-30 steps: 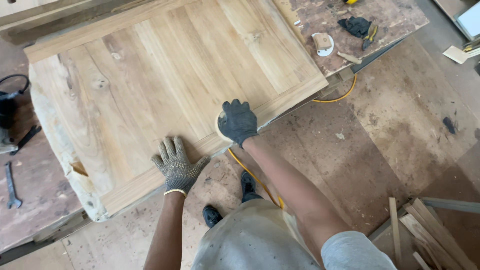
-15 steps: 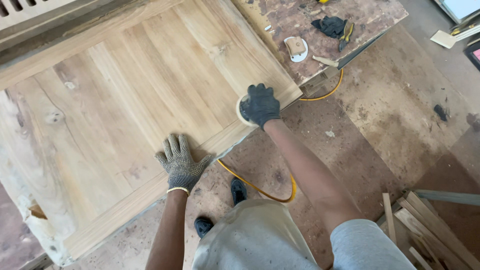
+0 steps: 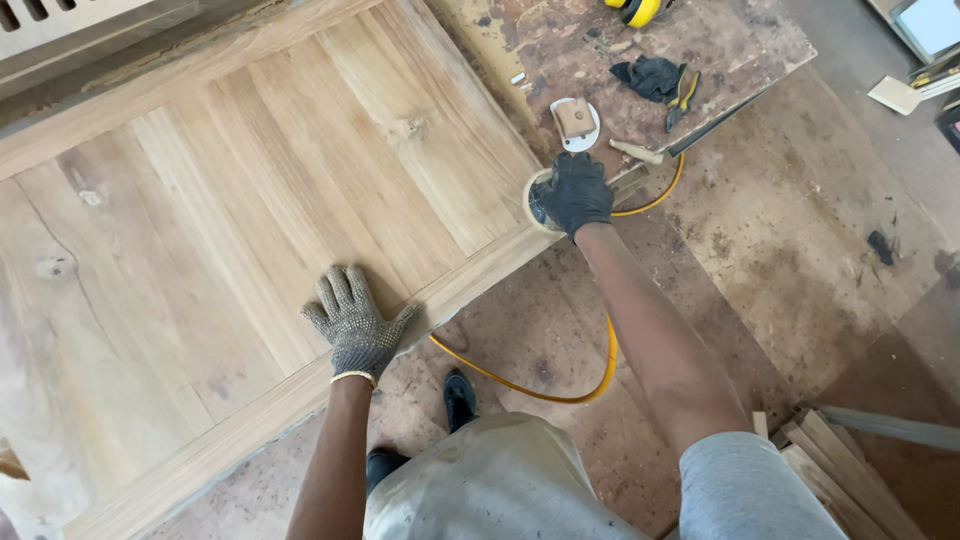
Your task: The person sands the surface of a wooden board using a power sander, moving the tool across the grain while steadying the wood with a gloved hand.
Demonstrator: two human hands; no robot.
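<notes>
Head view looked straight down at a large pale wood panel [image 3: 250,230] made of joined boards, lying flat with a raised frame strip along its near edge. Left hand [image 3: 352,325] in a speckled knit glove lay flat on the panel near that edge, fingers spread, grip released, holding nothing. Right hand [image 3: 573,192] in a dark glove was clenched over a round sander [image 3: 540,198] with a pale disc, sitting at the panel's right corner where the frame strip ended. A yellow hose [image 3: 560,392] ran from the sander, looped down over the floor [image 3: 800,250] past the person's dark shoe [image 3: 459,398], and curved back up by the right forearm.

Beyond the corner stood a stained, scuffed bench [image 3: 720,50]. On it: a small wood block on a white round disc [image 3: 575,122] just above the right hand, a dark crumpled glove [image 3: 650,77] touching yellow-handled pliers [image 3: 683,97], and a yellow-and-black object [image 3: 633,10] cut off by the top edge, kind unclear. No packages or labels could be made out. A flat pale rectangle [image 3: 897,93] lay on the floor at top right. A stack of wood strips [image 3: 850,480] sat at lower right beside the person's knee. The floor was dusty and brown.
</notes>
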